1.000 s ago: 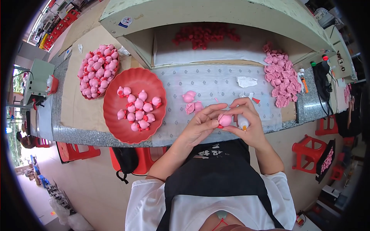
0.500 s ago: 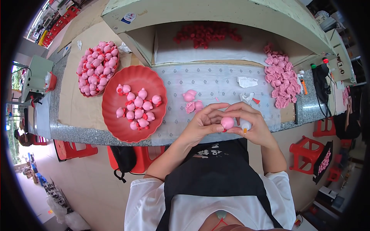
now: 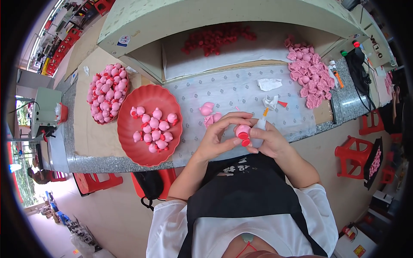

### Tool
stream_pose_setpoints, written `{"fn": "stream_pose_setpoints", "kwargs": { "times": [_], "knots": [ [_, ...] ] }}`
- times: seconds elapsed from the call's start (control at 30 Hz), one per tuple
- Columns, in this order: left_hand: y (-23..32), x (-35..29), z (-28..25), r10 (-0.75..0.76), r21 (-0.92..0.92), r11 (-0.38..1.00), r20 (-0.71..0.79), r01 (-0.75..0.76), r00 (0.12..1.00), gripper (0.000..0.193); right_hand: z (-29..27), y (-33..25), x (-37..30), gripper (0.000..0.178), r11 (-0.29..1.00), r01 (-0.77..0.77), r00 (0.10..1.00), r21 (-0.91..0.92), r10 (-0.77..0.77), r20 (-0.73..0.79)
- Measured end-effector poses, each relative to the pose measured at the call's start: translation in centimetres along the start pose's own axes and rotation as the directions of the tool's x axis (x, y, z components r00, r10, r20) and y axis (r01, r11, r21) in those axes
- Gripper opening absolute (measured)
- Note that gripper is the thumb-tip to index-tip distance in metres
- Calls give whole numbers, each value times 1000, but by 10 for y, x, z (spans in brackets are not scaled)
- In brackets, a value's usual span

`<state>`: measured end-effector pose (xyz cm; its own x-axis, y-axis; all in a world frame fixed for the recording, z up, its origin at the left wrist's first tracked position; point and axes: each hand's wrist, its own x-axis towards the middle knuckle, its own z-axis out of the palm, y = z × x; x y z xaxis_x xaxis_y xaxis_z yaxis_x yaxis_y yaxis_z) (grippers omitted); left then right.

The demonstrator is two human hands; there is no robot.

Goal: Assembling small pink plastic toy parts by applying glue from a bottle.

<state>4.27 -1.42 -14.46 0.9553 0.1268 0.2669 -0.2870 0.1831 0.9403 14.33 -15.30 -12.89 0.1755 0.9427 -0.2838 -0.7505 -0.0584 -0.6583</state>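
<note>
Left hand (image 3: 220, 138): thumb and fingers curled, pinching a glossy pink ball-shaped piece with red round parts at its lower end (image 3: 242, 130). That piece is off the table, in front of the black apron's top edge, red end toward the wearer. Right hand (image 3: 272, 142): closed around a small translucent white squeeze bottle with an orange nozzle (image 3: 260, 123), nozzle up and away from the body; its fingertips sit right by the red end, can't tell if they touch it. Hands close together, not spread. Under and beyond them: white printed paper sheet (image 3: 234, 94) on a speckled grey stone countertop (image 3: 101, 164). On the sheet, just left of the hands: a smooth pink piece (image 3: 206, 108), with a ruffled pink piece (image 3: 208, 121) near it. Past the bottle: crumpled white tissue (image 3: 270, 102), small red triangular scrap (image 3: 282, 104) beside it, flatter white tissue (image 3: 269, 84) farther back. Left: red scalloped bowl (image 3: 129, 148), pink-and-red pieces grouped inside; behind it, a heaped batch of similar pieces (image 3: 107, 92). Right: pile of ruffled pink petal-like parts (image 3: 307, 77). Back, inside the pale green shelf unit (image 3: 241, 16): heap of small red parts (image 3: 219, 39).
</note>
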Motion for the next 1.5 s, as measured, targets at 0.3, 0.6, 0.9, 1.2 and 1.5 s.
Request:
{"fn": "stream_pose_setpoints", "kwargs": {
  "times": [0.3,0.6,0.9,1.2,1.5],
  "knots": [
    [5,-1,10,-74,-154,986,-62,64,995,34,0,12,2,31,976,-2,998,218,-12,65],
    [16,-14,26,51,37,998,-254,-43,966,40,11,11,4,35,413,606,641,-680,-760,110],
    [10,-22,44,-78,-351,933,-424,-85,902,17,17,5,2,32,15,575,501,-818,-797,337],
    [4,-26,36,-133,-565,814,-408,-135,903,16,23,-2,7,30,-38,533,545,-845,-749,377],
    [-7,-26,38,-136,-773,616,-299,-155,945,17,24,7,5,23,492,642,673,-588,-729,124]
  ]
}}
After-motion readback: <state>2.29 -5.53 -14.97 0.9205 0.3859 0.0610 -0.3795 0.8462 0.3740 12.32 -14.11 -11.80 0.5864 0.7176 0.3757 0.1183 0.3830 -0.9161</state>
